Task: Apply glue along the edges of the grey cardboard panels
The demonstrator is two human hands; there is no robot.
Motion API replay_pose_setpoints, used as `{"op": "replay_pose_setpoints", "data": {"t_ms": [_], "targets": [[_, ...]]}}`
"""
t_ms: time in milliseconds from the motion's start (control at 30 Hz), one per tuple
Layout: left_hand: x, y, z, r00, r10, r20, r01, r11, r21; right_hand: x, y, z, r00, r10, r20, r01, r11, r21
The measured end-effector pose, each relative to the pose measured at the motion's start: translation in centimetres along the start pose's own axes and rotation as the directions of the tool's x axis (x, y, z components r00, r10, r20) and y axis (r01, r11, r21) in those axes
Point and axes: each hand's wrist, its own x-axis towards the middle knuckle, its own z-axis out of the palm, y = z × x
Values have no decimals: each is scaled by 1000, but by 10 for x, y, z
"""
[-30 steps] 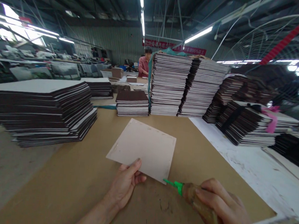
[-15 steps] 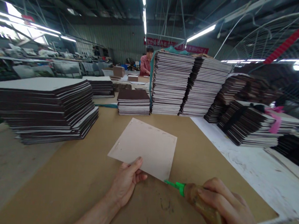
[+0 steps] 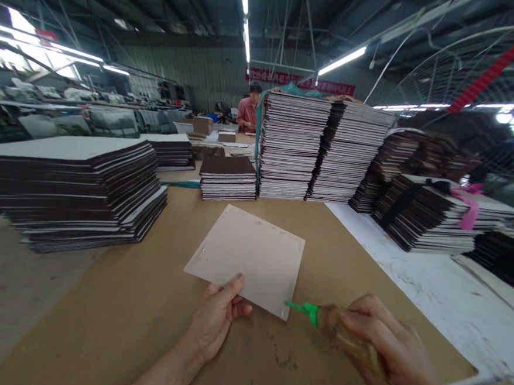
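A pale, four-sided board [image 3: 252, 257] is held tilted over the brown table covering [image 3: 143, 302]. My left hand [image 3: 219, 316] grips its near edge, thumb on top and fingers beneath. Small glossy marks show along the board's far, left and right edges. In my right hand [image 3: 387, 342] is a glue bottle [image 3: 348, 336] with a brownish body and a green nozzle, my fingers wrapped round it. The nozzle tip is at the board's right edge, close to the near right corner.
Tall board stacks [image 3: 290, 148] rise behind the table covering, with a low stack [image 3: 228, 179] beside them. A large stack [image 3: 72, 191] stands at the left, a tied bundle [image 3: 431, 216] at the right. Farther back is a person [image 3: 247, 112] in a red top.
The nozzle tip has moved slightly up along the board's right edge, away from the near corner. My left hand still holds the board in nearly the same place.
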Motion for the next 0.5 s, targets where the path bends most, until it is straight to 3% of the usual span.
{"op": "replay_pose_setpoints", "data": {"t_ms": [167, 300, 500], "targets": [[-1, 1, 1, 1000, 3, -21, -3, 1000, -3, 1, -1, -1, 999, 37, -20, -37, 999, -34], [-1, 2, 2, 1000, 6, -22, -6, 1000, -7, 0, -3, 1, 999, -22, 42, 21, 1000, 12], [0, 0, 1, 999, 11, -53, -12, 1000, -8, -4, -3, 3, 999, 34, -10, -33, 999, 34]]}}
